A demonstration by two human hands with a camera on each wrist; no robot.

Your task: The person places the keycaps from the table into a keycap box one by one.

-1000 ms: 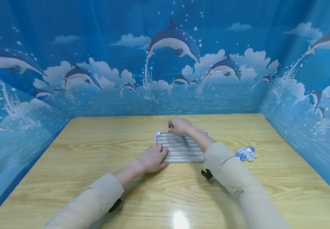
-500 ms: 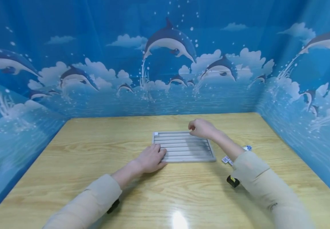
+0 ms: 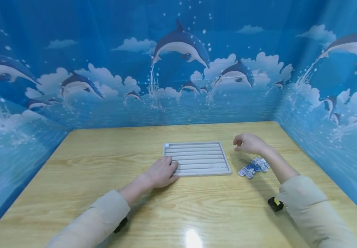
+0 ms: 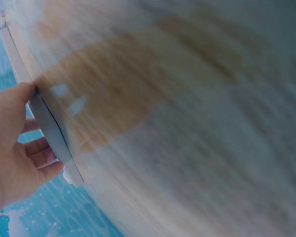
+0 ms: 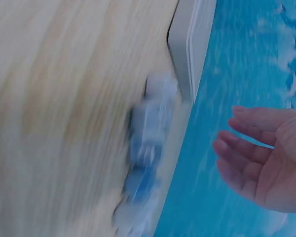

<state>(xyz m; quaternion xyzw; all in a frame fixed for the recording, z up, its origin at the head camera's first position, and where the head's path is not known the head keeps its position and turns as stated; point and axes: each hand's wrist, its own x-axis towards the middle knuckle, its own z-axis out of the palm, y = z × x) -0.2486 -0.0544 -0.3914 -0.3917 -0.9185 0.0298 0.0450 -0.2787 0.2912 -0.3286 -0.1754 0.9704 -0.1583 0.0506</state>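
A pale slatted tray (image 3: 198,158) lies mid-table, one small white tile (image 3: 167,145) in its far left corner. At the tray's near left side, my left hand (image 3: 161,172) holds the edge; in the left wrist view its thumb (image 4: 24,92) touches the rim and its other fingers curl against it. To the right of the tray is a loose pile of small white and blue tiles (image 3: 254,167). Above and just beyond that pile hovers my right hand (image 3: 249,144), fingers loosely bent. Nothing shows in the right hand (image 5: 266,158) in its wrist view, where the tiles look blurred.
The wood-grain table (image 3: 135,213) is enclosed at the back and sides by a blue curtain (image 3: 119,103) printed with dolphins. A dark wrist device (image 3: 275,204) hangs under the right sleeve (image 3: 314,206).
My right hand has moved right, from over the tray's far left corner to above the tile pile. The left hand stays on the tray. The head view has shifted slightly.
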